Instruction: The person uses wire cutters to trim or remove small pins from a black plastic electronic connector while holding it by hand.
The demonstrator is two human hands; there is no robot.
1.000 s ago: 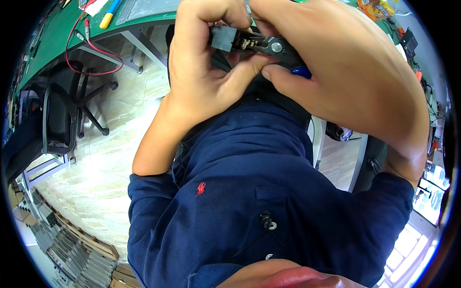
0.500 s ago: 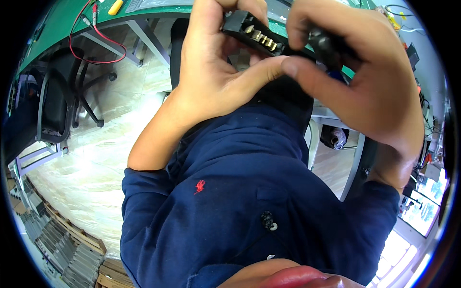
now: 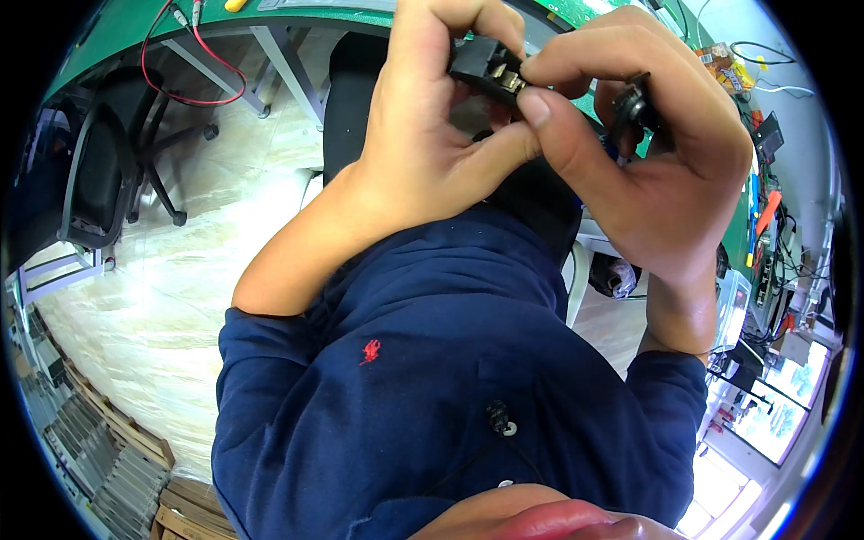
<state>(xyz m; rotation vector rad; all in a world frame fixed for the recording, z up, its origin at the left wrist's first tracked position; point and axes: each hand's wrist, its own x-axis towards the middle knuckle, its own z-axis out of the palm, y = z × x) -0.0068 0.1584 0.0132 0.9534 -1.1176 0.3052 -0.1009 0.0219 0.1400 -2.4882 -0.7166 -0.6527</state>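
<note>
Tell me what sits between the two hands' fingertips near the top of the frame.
A small black part with brass contacts, pinched between the left hand and right hand in the head view.

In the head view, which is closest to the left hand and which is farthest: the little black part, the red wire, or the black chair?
1. The little black part: held in the left hand, at the fingertips, top middle.
2. The red wire: hanging off the green table, upper left.
3. The black chair: farthest, on the floor at far left.
</note>
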